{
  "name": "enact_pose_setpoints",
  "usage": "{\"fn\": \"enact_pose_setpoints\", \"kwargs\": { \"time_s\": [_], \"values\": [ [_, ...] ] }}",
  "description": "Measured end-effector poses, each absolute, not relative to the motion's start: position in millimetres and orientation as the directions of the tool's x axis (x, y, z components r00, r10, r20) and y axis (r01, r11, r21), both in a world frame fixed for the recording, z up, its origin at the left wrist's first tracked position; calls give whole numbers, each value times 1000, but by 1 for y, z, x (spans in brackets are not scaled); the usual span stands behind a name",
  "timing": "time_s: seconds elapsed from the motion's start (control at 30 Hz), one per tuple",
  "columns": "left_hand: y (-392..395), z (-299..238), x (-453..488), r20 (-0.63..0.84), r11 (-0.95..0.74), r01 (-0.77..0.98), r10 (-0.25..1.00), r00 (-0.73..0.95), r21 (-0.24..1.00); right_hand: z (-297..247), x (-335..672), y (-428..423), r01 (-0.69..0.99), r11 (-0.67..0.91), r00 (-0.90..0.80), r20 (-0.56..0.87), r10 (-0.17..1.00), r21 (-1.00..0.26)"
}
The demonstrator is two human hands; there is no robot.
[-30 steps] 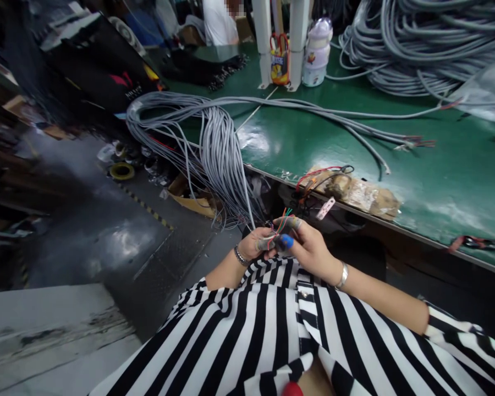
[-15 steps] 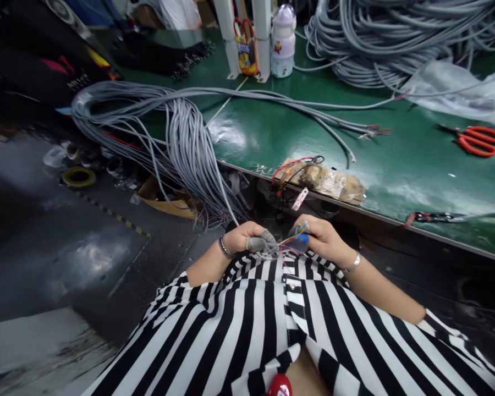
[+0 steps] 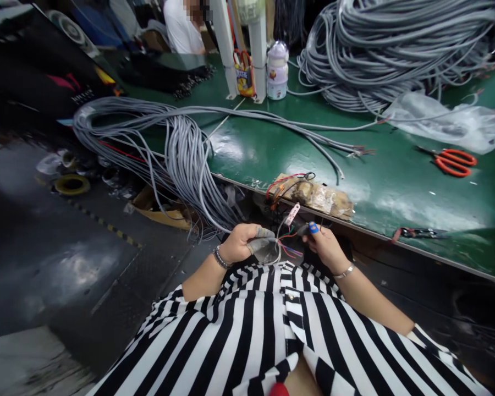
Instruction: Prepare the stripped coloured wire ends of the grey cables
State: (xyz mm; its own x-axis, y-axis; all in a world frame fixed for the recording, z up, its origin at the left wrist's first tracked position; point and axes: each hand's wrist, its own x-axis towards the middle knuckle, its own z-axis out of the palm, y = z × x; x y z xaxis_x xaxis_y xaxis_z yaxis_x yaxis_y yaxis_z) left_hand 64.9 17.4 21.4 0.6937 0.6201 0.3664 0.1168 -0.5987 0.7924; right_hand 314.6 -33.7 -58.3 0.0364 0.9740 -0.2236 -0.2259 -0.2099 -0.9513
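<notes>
In front of my striped shirt, my left hand (image 3: 244, 245) grips the end of a grey cable (image 3: 278, 242), with grey coverings on its fingertips. Thin coloured wires (image 3: 289, 251), red, blue and purple among them, fan out from the cable's stripped end. My right hand (image 3: 326, 250), a blue covering on one fingertip, is pinched closed just to the right of them. A thin greenish wire seems to run from the cable into that pinch, though its tip is hidden. From the left hand the cable leads back toward a hanging grey cable bundle (image 3: 185, 154).
On the green table (image 3: 247, 148) lie orange-handled scissors (image 3: 454, 160), a dark hand tool (image 3: 423, 233) and a clear plastic bag (image 3: 445, 121). A big grey cable coil (image 3: 396, 49) and a bottle (image 3: 277, 71) stand behind. A taped block (image 3: 315, 195) sits at the edge. Another person (image 3: 183, 27) is beyond.
My right hand has drawn a little away from the left, and its fingers have turned upward. Several coloured wires now spread loose between the hands. The camera's view has tilted slightly.
</notes>
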Motion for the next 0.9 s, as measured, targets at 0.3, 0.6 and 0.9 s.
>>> {"fn": "enact_pose_setpoints", "kwargs": {
  "time_s": [0.3, 0.6, 0.9],
  "values": [
    [26, -1, 84, 397, -605, 191, 696, 598, 773, -28, 292, 3, -480, -284, -165, -233, 958, -830],
    [25, -5, 94, 319, -505, 186, 748, 583, 843, -21, 284, 4, -572, -281, -95, -278, 956, -770],
    [29, -8, 92, 297, -462, 147, 750, 591, 875, -34, 272, 3, -623, -169, 73, -272, 960, -764]
  ]
}}
